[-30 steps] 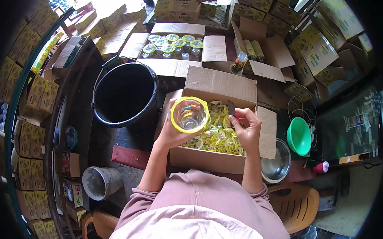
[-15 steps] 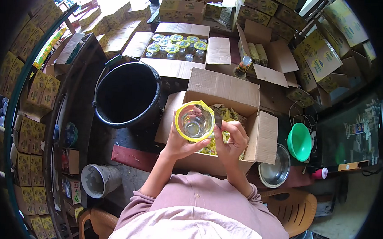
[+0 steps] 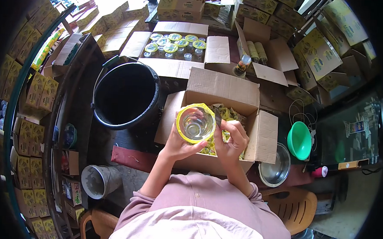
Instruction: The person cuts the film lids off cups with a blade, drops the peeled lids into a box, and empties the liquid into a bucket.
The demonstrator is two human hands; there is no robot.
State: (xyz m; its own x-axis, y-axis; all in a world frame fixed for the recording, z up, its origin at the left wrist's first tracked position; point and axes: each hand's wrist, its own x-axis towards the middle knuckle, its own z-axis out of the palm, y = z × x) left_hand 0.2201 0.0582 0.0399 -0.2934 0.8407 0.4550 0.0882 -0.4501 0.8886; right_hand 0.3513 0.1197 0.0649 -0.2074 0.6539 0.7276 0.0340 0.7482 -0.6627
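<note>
In the head view, the left hand (image 3: pixel 176 145) curls around a clear cup (image 3: pixel 194 124) with a yellow rim, holding it above the left part of an open carton (image 3: pixel 224 85). The right hand (image 3: pixel 232 141) pinches a thin dark strip (image 3: pixel 218 118) close to that rim; whether they touch is hard to tell. Yellow wrappers (image 3: pixel 209 150) lie inside the carton, near the front edge of the desk (image 3: pixel 170 86). A black bucket (image 3: pixel 127 94) stands beyond the carton's left edge.
</note>
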